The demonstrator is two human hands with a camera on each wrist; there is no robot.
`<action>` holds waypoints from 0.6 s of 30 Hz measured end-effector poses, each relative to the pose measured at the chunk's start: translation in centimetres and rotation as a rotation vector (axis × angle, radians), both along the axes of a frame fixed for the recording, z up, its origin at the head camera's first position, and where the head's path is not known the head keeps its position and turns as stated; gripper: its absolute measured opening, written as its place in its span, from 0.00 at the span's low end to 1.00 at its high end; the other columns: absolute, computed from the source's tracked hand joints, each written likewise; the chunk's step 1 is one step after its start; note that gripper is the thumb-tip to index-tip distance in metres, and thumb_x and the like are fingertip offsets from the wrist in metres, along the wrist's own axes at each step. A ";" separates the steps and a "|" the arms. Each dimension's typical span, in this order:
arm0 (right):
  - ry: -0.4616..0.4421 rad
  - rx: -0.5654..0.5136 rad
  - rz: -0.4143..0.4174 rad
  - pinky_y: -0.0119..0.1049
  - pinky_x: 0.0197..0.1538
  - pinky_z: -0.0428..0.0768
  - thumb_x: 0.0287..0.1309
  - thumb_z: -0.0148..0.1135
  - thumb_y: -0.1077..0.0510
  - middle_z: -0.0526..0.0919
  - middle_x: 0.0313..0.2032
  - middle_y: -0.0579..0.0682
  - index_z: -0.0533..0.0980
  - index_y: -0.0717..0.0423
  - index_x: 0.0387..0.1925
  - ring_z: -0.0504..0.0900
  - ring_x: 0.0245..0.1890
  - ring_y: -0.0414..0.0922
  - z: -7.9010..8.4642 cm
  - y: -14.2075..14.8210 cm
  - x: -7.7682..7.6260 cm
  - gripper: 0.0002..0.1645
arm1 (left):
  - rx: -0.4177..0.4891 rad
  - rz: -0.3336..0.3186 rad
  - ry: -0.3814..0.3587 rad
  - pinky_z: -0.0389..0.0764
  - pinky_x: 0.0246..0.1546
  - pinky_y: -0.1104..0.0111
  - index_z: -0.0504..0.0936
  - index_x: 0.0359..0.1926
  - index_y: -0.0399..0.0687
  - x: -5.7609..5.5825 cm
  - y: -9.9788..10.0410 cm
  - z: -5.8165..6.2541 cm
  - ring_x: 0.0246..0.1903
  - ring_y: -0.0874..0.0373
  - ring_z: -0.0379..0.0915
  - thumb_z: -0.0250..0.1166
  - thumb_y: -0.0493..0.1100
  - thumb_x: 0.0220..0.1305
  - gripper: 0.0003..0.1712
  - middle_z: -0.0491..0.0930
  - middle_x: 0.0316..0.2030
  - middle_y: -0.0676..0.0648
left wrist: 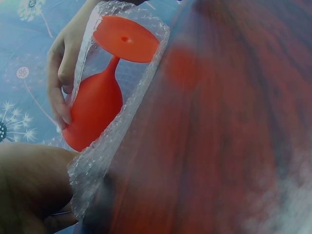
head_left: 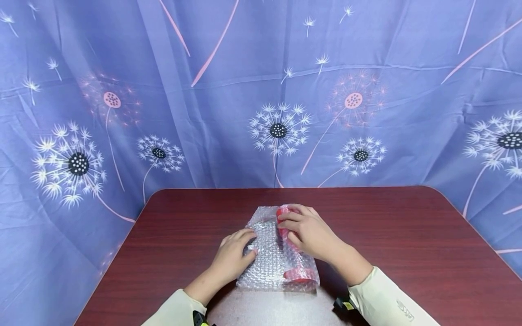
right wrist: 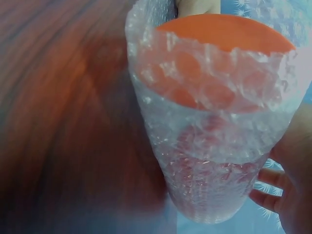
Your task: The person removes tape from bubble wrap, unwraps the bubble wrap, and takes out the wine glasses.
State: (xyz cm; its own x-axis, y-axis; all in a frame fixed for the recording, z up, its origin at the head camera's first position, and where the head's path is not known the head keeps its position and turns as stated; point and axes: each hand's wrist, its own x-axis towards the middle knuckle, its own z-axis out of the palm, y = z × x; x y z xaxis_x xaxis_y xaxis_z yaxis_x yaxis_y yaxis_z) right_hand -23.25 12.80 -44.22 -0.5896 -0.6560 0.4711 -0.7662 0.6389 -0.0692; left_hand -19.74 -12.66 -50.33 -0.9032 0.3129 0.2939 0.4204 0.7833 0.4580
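A red goblet (left wrist: pixel 95 105) lies on its side, partly covered by a sheet of clear bubble wrap (head_left: pixel 263 260). In the head view its round foot (head_left: pixel 301 275) faces the near edge. The right hand (head_left: pixel 310 231) grips the goblet's bowl through the wrap, fingers curled over it. On the sheet's left edge rests the left hand (head_left: pixel 234 256), its fingers loosely bent and spread from the thumb. The right wrist view shows the orange-red foot (right wrist: pixel 224 31) above a layer of wrap that blurs the rest.
The dark red wooden table (head_left: pixel 195 208) has rounded far corners. Behind and beside it hangs a blue curtain (head_left: pixel 228 136) with dandelion prints. Black straps (head_left: pixel 344 304) sit at the wrists, below pale sleeves.
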 end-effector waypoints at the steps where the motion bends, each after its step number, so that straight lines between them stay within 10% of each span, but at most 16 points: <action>1: 0.001 0.000 -0.001 0.55 0.60 0.73 0.55 0.62 0.61 0.87 0.52 0.43 0.87 0.45 0.45 0.76 0.64 0.55 0.0 0.0 0.0 0.17 | 0.001 -0.001 -0.001 0.69 0.64 0.43 0.81 0.59 0.44 0.0 0.0 0.0 0.63 0.43 0.74 0.67 0.43 0.61 0.24 0.79 0.61 0.43; 18: -0.009 -0.018 -0.011 0.54 0.65 0.72 0.54 0.62 0.62 0.87 0.53 0.45 0.86 0.49 0.43 0.74 0.66 0.54 -0.1 0.3 0.4 0.15 | -0.006 0.001 -0.020 0.68 0.65 0.44 0.81 0.60 0.46 -0.1 -0.1 -0.1 0.64 0.44 0.73 0.67 0.46 0.62 0.25 0.79 0.62 0.44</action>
State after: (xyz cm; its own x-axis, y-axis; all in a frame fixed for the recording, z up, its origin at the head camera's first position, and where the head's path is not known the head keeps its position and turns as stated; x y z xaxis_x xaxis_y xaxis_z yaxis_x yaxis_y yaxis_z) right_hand -22.88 13.06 -44.30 -0.6013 -0.6409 0.4772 -0.7583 0.6459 -0.0881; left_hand -19.87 -12.76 -50.45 -0.9091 0.3136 0.2743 0.4106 0.7864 0.4616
